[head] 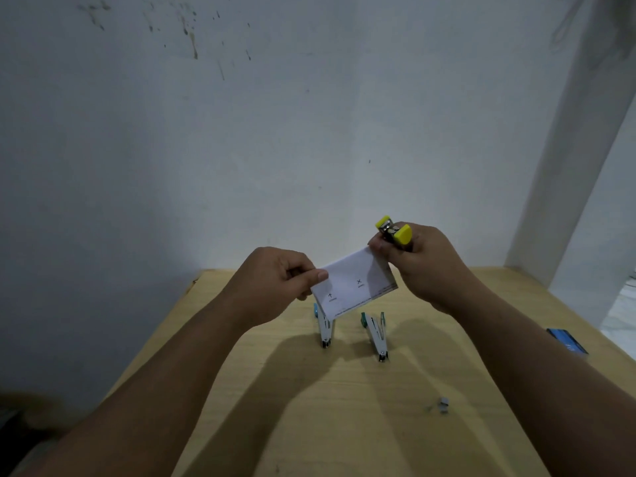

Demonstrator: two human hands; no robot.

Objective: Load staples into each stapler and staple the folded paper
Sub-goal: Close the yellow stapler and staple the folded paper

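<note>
My left hand (275, 277) pinches the left edge of a folded white paper (354, 284) held up above the table. My right hand (423, 263) grips a small yellow-ended stapler (395, 232) at the paper's upper right corner; its jaws are hidden by my fingers. Two more small staplers with teal ends lie on the wooden table (309, 407) below the paper: one (324, 327) partly behind the paper, the other (375, 335) to its right. Some loose staples (442, 405) lie on the table near my right forearm.
A blue staple box (568, 340) sits at the table's right edge. A pale wall rises directly behind the table, with a white pillar at the right. The table's left edge runs diagonally under my left forearm.
</note>
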